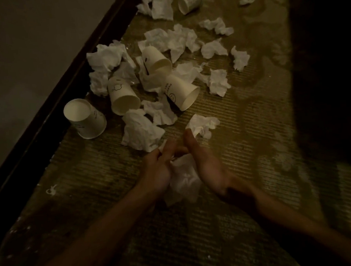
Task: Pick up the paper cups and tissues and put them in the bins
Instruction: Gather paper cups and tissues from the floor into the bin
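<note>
Left hand grips tissue, right hand presses it; floor open rightward

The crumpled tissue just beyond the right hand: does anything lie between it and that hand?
Nothing visible. The crumpled tissue lies ahead of the right hand, though that hand and the left hand hold a tissue wad between them.

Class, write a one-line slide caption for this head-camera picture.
Left hand and right hand hold a tissue wad between them; paper cups and crumpled tissues litter the floor beyond.
</note>
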Tool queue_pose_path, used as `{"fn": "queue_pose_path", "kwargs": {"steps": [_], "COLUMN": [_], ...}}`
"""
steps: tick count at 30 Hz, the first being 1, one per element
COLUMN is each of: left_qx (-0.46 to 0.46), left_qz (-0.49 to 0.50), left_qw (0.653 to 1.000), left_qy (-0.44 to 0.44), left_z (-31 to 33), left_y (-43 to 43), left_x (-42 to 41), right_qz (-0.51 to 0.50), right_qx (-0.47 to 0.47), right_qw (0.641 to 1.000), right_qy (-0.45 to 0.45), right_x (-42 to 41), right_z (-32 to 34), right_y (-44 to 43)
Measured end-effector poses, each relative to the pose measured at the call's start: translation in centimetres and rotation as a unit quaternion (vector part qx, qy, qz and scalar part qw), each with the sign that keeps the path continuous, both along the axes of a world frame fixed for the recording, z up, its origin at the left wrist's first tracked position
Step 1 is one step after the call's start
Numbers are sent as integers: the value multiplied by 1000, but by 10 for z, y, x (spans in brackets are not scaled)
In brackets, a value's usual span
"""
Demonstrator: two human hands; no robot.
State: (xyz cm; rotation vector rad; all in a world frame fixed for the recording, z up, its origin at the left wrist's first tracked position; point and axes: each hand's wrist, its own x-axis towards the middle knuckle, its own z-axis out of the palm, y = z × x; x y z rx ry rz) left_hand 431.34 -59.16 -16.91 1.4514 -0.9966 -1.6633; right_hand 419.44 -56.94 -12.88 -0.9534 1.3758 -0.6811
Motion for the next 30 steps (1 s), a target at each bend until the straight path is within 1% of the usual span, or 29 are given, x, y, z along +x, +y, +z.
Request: {"fn": "queue_pose_path", "kwargs": {"steps": [4, 5, 6, 7, 8, 9, 10, 12, 13, 14, 15, 16, 18, 19, 21, 23, 25, 27, 28, 30], "left_qx": [11, 9, 12, 16, 18, 19, 20, 30, 40, 50, 58, 62, 63, 59, 48, 44, 61, 61, 50, 32], "left_qz": [17, 17, 19, 26, 36, 44, 52, 76, 90, 101, 108, 113, 115, 113, 111, 107, 110, 123, 120, 98], "left_qw": [999, 999, 998, 998, 997, 995, 994, 991, 989, 987, 985, 984, 981, 982, 983, 987, 990, 989, 990, 992], "left_qy": [-44, -49, -53, -58, -67, -82, -97, -109, -113, -117, -120, -125, -140, -142, -137, -109, -66, -53, -61, -67], "left_z": [-6, -7, -7, -6, -6, -6, -6, -8, -8, -8, -9, -11, -12, -13, -14, -14, -14, -18, -20, -19], "left_y": [-5, -7, -9, -10, -12, -13, -13, -15, -16, -17, -18, -19, -19, -18, -17, -15, -14, -15, -16, -20], "left_x": [6, 7, 8, 11, 15, 18, 22, 29, 32, 35, 36, 38, 41, 42, 43, 44, 45, 51, 53, 58], "right_qz": [5, -7, -17, -23, -29, -34, -20, 72, 110, 117, 92, 41, -51, -69, -48, 5, 55, 61, 62, 75], "right_qx": [36, 37, 15, -26, -75, -112, -119, -85, -68, -68, -81, -96, -90, -78, -68, -80, -87, -70, -66, -72], "right_qw": [999, 999, 999, 996, 985, 967, 949, 916, 901, 894, 901, 921, 962, 973, 987, 994, 994, 996, 996, 994], "right_qy": [15, 15, 36, 85, 152, 227, 291, 386, 414, 427, 415, 376, 254, 206, 136, 69, 35, -3, -7, 23], "right_x": [5, 4, -1, -9, -19, -30, -40, -54, -56, -56, -52, -46, -25, -13, 13, 36, 48, 51, 50, 48], "right_z": [-7, -9, -10, -14, -16, -18, -23, -33, -40, -45, -48, -47, -39, -36, -31, -29, -31, -32, -33, -35], "right_y": [-11, -15, -20, -27, -34, -40, -44, -49, -49, -48, -47, -46, -43, -41, -34, -25, -23, -26, -28, -31]}}
